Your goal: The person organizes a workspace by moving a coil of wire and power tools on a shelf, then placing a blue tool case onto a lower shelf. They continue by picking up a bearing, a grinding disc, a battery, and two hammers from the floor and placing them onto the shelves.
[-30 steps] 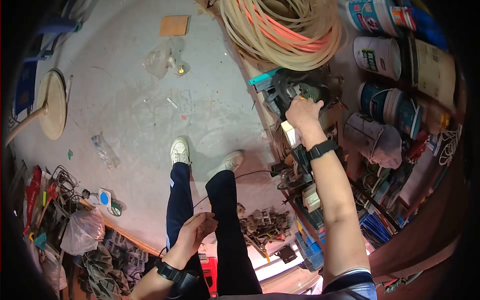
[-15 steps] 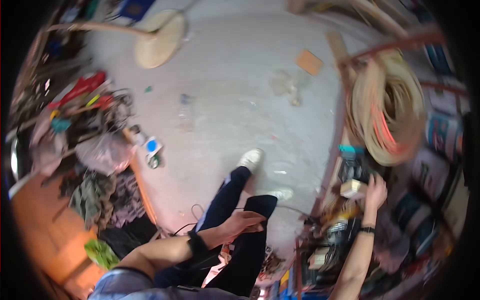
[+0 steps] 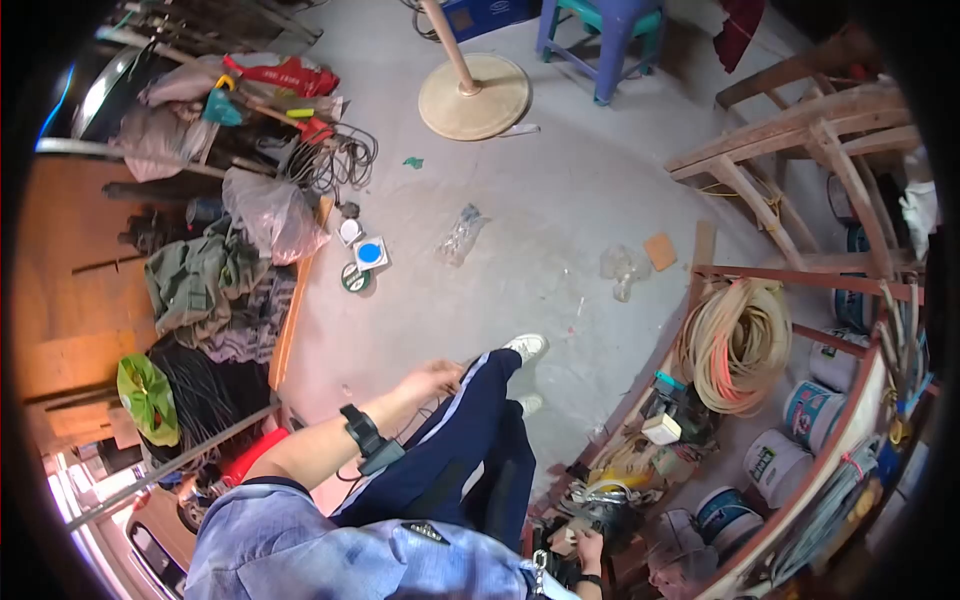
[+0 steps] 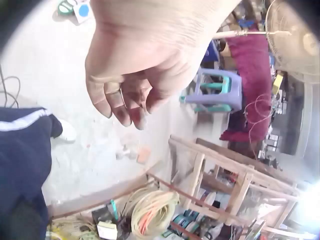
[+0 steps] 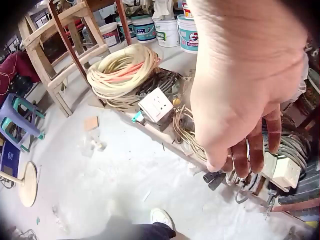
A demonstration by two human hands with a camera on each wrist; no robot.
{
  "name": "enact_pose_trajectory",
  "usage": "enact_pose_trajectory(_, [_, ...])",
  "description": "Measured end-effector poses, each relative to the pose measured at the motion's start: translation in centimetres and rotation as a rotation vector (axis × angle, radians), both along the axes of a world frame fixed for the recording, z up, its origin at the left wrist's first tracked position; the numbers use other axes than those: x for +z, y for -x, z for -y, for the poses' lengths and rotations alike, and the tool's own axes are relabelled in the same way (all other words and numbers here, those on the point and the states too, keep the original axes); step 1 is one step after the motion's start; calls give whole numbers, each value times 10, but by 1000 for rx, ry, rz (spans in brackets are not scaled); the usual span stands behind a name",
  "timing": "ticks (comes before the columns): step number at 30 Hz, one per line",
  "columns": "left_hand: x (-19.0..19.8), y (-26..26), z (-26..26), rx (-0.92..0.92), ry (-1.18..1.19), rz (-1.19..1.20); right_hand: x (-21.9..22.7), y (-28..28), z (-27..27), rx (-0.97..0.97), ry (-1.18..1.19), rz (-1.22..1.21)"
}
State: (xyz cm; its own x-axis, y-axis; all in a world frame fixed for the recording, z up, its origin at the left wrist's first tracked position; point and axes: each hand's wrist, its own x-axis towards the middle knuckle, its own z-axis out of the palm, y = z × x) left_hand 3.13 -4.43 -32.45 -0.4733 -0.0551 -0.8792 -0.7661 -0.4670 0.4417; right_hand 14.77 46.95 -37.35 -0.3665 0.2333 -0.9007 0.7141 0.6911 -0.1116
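My left hand (image 3: 432, 379) hangs in front of the dark trousers with its fingers loosely curled. The left wrist view shows that same hand (image 4: 135, 85) holding nothing, above the grey floor. Low on the right in the head view, my right hand (image 3: 588, 545) is over the cluttered shelf. In the right wrist view its fingers (image 5: 241, 159) point down close over bundled cables (image 5: 292, 147), beside a white socket block (image 5: 286, 172). A second white socket block (image 5: 156, 105) sits farther along the shelf, by a coil of pale and orange hose (image 5: 122, 75).
Paint buckets (image 3: 775, 468) stand behind the shelf edge on the right. A wooden frame (image 3: 800, 135) stands beyond the hose. On the floor are a round stand base (image 3: 473, 97), a plastic stool (image 3: 607, 45) and a plastic bottle (image 3: 460, 235). Bags and cloth (image 3: 205, 280) crowd the left side.
The head view has turned, bringing the stool and wooden frame in. My right hand has left the spot near the hose and moved back along the shelf, closer to my body. The left hand stays loose.
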Motion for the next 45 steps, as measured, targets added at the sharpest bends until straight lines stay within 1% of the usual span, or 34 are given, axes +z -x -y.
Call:
enact_pose_trajectory(1, [8,-15,13,-1,39,8,22,8,11,18,34,-31])
enact_pose_trajectory(3, [28,-50,31,26,66,13,-17,-23,-37,117,71,-115])
enact_pose_trajectory(4, [42,-67,38,59,120,53,7,-9,-24,40,102,-137])
enact_pose_trajectory(5, [57,-86,45,94,175,97,44,18,9,-35,136,-157])
enact_pose_trajectory(7, [78,-120,61,154,181,81,52,34,8,93,125,-199])
enact_pose_trajectory(8, [87,-136,67,186,192,71,53,42,7,106,182,-248])
enact_pose_trajectory(9, [98,-149,74,212,192,60,59,55,9,205,150,-245])
enact_pose_trajectory(13, [128,-204,110,346,332,113,106,99,50,199,162,-297])
enact_pose_trajectory(15, [122,-238,130,490,355,66,112,117,61,232,185,-318])
enact_pose_trajectory(16, [120,-250,141,508,352,55,122,128,74,345,103,-311])
enact_pose_trajectory(19, [110,-284,163,629,367,145,124,150,104,352,155,-392])
enact_pose_trajectory(20, [105,-297,175,683,368,125,142,153,135,341,184,-412])
enact_pose_trajectory(21, [96,-307,186,716,363,98,151,160,158,471,171,-418])
enact_pose_trajectory(22, [81,-323,197,764,356,36,157,161,181,529,202,-460])
enact_pose_trajectory(23, [61,-346,212,709,285,-28,127,162,179,672,273,-631])
enact_pose_trajectory(24, [67,-342,222,718,327,95,136,162,211,541,126,-390])
enact_pose_trajectory(25, [17,-377,244,748,211,-82,143,163,236,798,149,-609])
enact_pose_trajectory(26, [25,-373,258,797,191,21,147,164,258,701,101,-480])
enact_pose_trajectory(27, [30,-361,274,749,266,139,154,163,278,785,31,-512])
enact_pose_trajectory(29, [7,-354,322,667,150,155,192,162,319,676,25,-571])
enact_pose_trajectory(30, [23,-333,334,782,56,138,200,154,324,610,36,-617])
enact_pose_trajectory(31, [21,-314,352,723,58,119,202,143,318,552,17,-633])
enact_pose_trajectory(33, [11,-302,383,238,370,-109,203,114,298,412,-21,-642])
enact_pose_trajectory(34, [2,-285,407,97,390,-237,208,100,294,340,-74,-615])
enact_pose_trajectory(35, [4,-262,422,46,393,-255,196,80,276,285,-141,-565])
enact_pose_trajectory(37, [9,-210,433,262,295,-62,183,25,252,152,-242,-568])
enact_pose_trajectory(38, [48,-176,427,67,386,-10,186,-2,246,-2,-236,-436])
enact_pose_trajectory(39, [72,-148,417,41,354,-78,178,-34,241,-106,-264,-452])
enact_pose_trajectory(40, [61,-125,431,-84,363,-114,179,-60,241,-210,-288,-386])
enact_pose_trajectory(41, [27,-110,460,-218,372,-152,177,-91,244,-323,-307,-315])
enact_pose_trajectory(42, [-8,-84,515,-305,378,-174,169,-124,246,-357,-342,-367])
enact_pose_trajectory(43, [-21,-50,538,-406,430,-247,159,-153,253,-389,-377,-412])
enact_pose_trajectory(44, [-18,-16,535,-502,481,-320,156,-176,259,-557,-286,-245])
enact_pose_trajectory(45, [-21,11,522,-587,530,-395,151,-197,269,-591,-310,-220])
